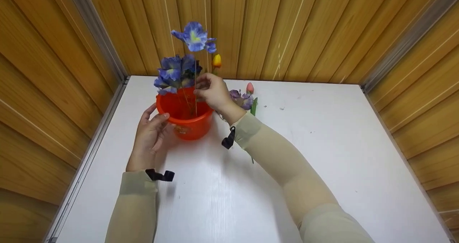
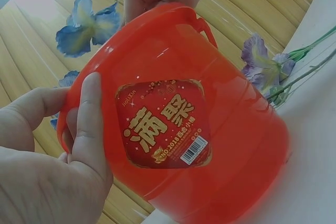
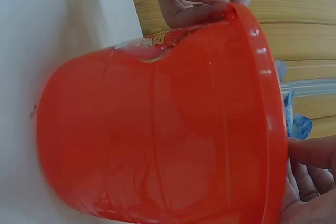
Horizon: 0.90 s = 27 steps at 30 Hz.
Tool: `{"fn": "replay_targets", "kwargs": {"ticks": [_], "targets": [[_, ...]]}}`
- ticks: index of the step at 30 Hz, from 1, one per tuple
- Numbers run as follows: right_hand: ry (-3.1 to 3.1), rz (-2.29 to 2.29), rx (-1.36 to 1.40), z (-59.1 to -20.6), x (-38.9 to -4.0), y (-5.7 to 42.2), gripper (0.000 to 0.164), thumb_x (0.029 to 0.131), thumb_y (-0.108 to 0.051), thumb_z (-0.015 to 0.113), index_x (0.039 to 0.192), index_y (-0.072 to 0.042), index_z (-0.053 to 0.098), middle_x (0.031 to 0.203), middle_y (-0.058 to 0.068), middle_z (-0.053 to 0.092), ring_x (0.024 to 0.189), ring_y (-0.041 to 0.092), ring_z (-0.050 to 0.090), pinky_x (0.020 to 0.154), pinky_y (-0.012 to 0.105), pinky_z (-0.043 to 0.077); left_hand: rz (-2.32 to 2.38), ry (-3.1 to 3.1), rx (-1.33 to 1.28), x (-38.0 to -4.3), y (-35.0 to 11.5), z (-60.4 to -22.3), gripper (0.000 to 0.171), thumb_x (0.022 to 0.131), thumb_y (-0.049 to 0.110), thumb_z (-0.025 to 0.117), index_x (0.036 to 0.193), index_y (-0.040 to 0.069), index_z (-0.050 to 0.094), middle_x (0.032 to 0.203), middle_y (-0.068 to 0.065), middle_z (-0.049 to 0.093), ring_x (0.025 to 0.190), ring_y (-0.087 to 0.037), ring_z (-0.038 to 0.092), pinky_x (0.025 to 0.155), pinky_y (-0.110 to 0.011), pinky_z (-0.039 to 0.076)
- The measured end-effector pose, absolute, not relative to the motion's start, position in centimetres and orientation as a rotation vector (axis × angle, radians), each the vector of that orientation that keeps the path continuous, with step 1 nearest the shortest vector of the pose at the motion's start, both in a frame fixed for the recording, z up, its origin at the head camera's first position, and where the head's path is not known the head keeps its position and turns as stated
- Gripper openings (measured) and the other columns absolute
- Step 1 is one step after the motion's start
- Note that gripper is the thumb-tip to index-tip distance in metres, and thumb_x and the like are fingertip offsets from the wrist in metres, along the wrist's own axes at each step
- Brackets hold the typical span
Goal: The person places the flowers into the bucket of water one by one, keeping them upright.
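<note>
An orange-red plastic bucket [image 1: 195, 130] stands on the white table, a red label [image 2: 165, 124] on its side. My left hand [image 1: 146, 137] grips its rim at the near left, the thumb over the edge. Above the opening, my right hand [image 1: 217, 94] pinches the thin stem of a blue iris [image 1: 194, 37] with a yellow centre. This bloom stands upright, higher than the others, and its stem runs down inside the bucket. More blue irises [image 1: 170, 72] lean at the bucket's back left, their stems inside. The right fingertips are partly hidden behind the rim in the right wrist view.
Right of the bucket lie purple flowers [image 1: 245, 100] and a pink tulip [image 1: 250, 88], partly hidden by the right wrist. A yellow-orange tulip [image 1: 217, 61] shows behind the right hand. Wood-panelled walls [image 1: 279, 31] enclose the white table [image 1: 322, 139] at back and sides.
</note>
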State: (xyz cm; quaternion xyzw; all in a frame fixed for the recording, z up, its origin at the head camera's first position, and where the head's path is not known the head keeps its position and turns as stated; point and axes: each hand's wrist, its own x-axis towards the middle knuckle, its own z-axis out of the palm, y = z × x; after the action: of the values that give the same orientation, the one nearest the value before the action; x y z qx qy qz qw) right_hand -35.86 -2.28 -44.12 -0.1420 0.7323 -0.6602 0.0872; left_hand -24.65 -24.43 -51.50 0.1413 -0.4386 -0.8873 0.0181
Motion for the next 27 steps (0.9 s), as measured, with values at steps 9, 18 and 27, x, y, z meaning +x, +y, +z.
{"fn": "replay_targets", "kwargs": {"ticks": [9, 18, 27], "targets": [[2.296, -1.856, -0.381, -44.28, -35.95, -2.64, 0.027, 0.096, 0.011, 0.078, 0.121, 0.002, 0.069, 0.103, 0.006, 0.069, 0.091, 0.016, 0.072, 0.08, 0.035, 0.074, -2.766, -1.358, 0.456, -24.74, -24.4, -51.53, 0.079, 0.104, 0.003, 0.08, 0.169, 0.025, 0.042, 0.162, -0.016, 0.056, 0.112, -0.023, 0.076, 0.087, -0.028, 0.072], [2.329, -1.807, -0.371, -44.19, -35.94, -2.4, 0.021, 0.096, 0.003, 0.084, 0.112, -0.005, 0.073, 0.103, 0.004, 0.072, 0.096, 0.015, 0.07, 0.078, 0.025, 0.066, -2.727, -1.392, 0.434, -24.82, -24.32, -51.59, 0.071, 0.107, 0.001, 0.075, 0.167, 0.022, 0.043, 0.145, -0.015, 0.066, 0.098, -0.016, 0.076, 0.083, -0.028, 0.072], [2.208, -1.945, -0.37, -43.71, -35.66, -1.72, 0.028, 0.096, 0.004, 0.083, 0.121, 0.007, 0.071, 0.098, 0.003, 0.07, 0.09, 0.015, 0.071, 0.076, 0.027, 0.071, -2.745, -1.364, 0.445, -24.91, -24.24, -51.23, 0.071, 0.107, -0.002, 0.073, 0.167, 0.023, 0.043, 0.149, -0.016, 0.063, 0.101, -0.019, 0.077, 0.084, -0.03, 0.072]]}}
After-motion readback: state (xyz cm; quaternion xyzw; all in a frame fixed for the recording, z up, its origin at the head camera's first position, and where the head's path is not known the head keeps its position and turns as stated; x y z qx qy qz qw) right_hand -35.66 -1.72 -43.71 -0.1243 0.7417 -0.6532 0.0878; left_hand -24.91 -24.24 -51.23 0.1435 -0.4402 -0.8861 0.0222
